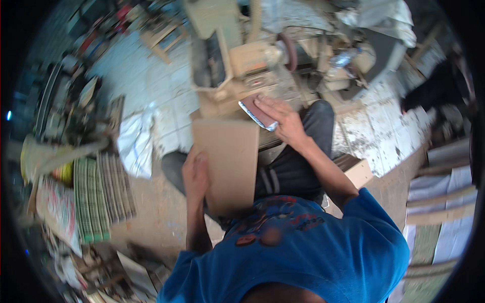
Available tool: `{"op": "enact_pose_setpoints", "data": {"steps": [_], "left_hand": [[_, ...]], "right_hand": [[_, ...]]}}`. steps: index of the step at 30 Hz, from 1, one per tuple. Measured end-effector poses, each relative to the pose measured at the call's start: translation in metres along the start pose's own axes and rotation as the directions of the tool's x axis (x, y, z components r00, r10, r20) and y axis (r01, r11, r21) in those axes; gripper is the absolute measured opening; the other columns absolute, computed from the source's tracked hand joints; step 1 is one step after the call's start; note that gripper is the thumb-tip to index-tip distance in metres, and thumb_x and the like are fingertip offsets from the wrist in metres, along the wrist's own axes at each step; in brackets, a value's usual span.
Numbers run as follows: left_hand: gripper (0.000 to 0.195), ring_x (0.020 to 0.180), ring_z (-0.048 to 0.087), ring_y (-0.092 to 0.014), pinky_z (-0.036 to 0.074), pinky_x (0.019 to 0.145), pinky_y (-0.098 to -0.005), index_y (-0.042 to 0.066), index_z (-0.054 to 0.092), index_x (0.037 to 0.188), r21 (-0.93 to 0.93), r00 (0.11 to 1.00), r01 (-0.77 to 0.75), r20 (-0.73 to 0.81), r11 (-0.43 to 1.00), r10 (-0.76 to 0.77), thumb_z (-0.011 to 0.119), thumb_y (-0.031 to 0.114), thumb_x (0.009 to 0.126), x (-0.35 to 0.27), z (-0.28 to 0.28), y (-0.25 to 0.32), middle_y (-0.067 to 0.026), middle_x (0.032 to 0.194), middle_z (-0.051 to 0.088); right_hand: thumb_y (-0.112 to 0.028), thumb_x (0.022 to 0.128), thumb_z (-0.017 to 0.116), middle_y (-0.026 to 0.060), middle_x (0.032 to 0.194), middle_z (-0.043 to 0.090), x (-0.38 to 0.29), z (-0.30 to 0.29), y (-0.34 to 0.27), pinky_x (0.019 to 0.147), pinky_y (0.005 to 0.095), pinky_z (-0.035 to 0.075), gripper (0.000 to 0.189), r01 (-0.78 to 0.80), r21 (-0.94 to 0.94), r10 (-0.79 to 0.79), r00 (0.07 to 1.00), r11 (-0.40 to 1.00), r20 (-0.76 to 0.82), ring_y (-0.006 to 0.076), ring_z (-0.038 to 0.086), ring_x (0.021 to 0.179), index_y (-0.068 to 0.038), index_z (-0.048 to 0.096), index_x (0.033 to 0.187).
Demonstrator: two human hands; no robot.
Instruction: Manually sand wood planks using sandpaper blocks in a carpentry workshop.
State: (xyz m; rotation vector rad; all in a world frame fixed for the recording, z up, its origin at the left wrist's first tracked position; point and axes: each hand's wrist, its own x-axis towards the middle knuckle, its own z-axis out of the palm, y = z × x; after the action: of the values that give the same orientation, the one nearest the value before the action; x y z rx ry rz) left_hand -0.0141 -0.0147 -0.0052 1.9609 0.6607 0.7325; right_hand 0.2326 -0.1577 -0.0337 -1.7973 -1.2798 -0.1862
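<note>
A flat rectangular board (231, 163), light brown and probably wooden, rests across my lap, tilted up. My left hand (196, 170) grips its left edge, with the thumb on the face turned up. In my right hand (282, 117) is a folded sheet of sandpaper (259, 111), reddish brown with a white and blue backing showing along its edge. The fingers lie on top of it, just right of the board's upper right corner. A gap seems to part the sandpaper from the board, though depth is hard to judge.
A dusty machine with a motor (248, 58) and a round abrasive wheel (288, 52) stands just ahead. A white sack (136, 144) lies on the floor at left, near green plaid mats (91, 199). Another person's dark-clothed leg (428, 89) shows at far right. A wooden box (358, 172) is beside my right knee.
</note>
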Motion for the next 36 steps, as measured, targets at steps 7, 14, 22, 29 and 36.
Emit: {"op": "enact_pose_setpoints", "data": {"steps": [7, 14, 22, 29, 36], "left_hand": [[0.040, 0.098, 0.061, -0.021, 0.048, 0.087, -0.0338, -0.005, 0.054, 0.133, -0.025, 0.994, 0.013, 0.111, 1.000, -0.011, 0.044, 0.011, 0.099, 0.009, 0.014, 0.015, -0.0177, 0.112, 0.067], [0.039, 0.091, 0.062, -0.021, 0.049, 0.084, -0.0341, -0.005, 0.055, 0.130, -0.043, 0.988, -0.048, 0.142, 0.998, 0.054, 0.042, 0.016, 0.101, 0.029, 0.018, 0.025, -0.0171, 0.107, 0.069], [0.038, 0.091, 0.068, -0.024, 0.051, 0.082, -0.0349, -0.006, 0.057, 0.129, -0.043, 0.877, -0.173, 0.448, 0.984, 0.174, 0.054, 0.014, 0.097, 0.036, 0.013, 0.028, -0.0210, 0.102, 0.071], [0.035, 0.080, 0.069, -0.029, 0.052, 0.075, -0.0352, -0.002, 0.060, 0.124, 0.117, 0.710, -0.065, 0.703, 0.991, -0.037, 0.063, 0.018, 0.096, 0.032, 0.026, 0.013, -0.0251, 0.092, 0.069], [0.037, 0.080, 0.070, -0.035, 0.053, 0.074, -0.0345, -0.003, 0.059, 0.126, -0.160, 0.755, -0.093, 0.632, 0.983, 0.174, 0.063, 0.017, 0.095, 0.011, 0.033, 0.021, -0.0238, 0.094, 0.069]], "right_hand": [[-0.023, 0.078, 0.075, 0.0099, 0.140, 0.058, -0.004, -0.043, 0.003, 0.104, 0.0446, 0.048, 0.053, 0.489, -0.023, -0.489, 0.872, 0.872, 0.014, 0.0336, 0.055, 0.128, -0.017, 0.064, 0.130], [-0.018, 0.083, 0.074, 0.0125, 0.146, 0.052, -0.021, -0.073, 0.019, 0.108, 0.0476, 0.045, 0.056, 0.289, -0.024, -0.290, 0.954, 0.957, -0.071, 0.0362, 0.051, 0.133, -0.012, 0.057, 0.137], [-0.006, 0.075, 0.071, 0.0108, 0.141, 0.057, -0.027, -0.086, 0.035, 0.109, 0.0463, 0.043, 0.060, 0.129, -0.107, -0.143, 0.980, 0.986, -0.139, 0.0329, 0.053, 0.131, -0.013, 0.062, 0.134], [-0.021, 0.076, 0.070, 0.0036, 0.145, 0.054, -0.010, -0.075, -0.004, 0.111, 0.0494, 0.040, 0.057, 0.612, -0.096, -0.500, 0.718, 0.785, 0.485, 0.0286, 0.048, 0.137, -0.023, 0.063, 0.133], [-0.022, 0.081, 0.071, 0.0117, 0.139, 0.059, 0.011, -0.091, 0.000, 0.110, 0.0480, 0.043, 0.051, 0.244, 0.024, -0.243, 0.944, 0.970, 0.225, 0.0323, 0.056, 0.130, -0.010, 0.065, 0.129]]}}
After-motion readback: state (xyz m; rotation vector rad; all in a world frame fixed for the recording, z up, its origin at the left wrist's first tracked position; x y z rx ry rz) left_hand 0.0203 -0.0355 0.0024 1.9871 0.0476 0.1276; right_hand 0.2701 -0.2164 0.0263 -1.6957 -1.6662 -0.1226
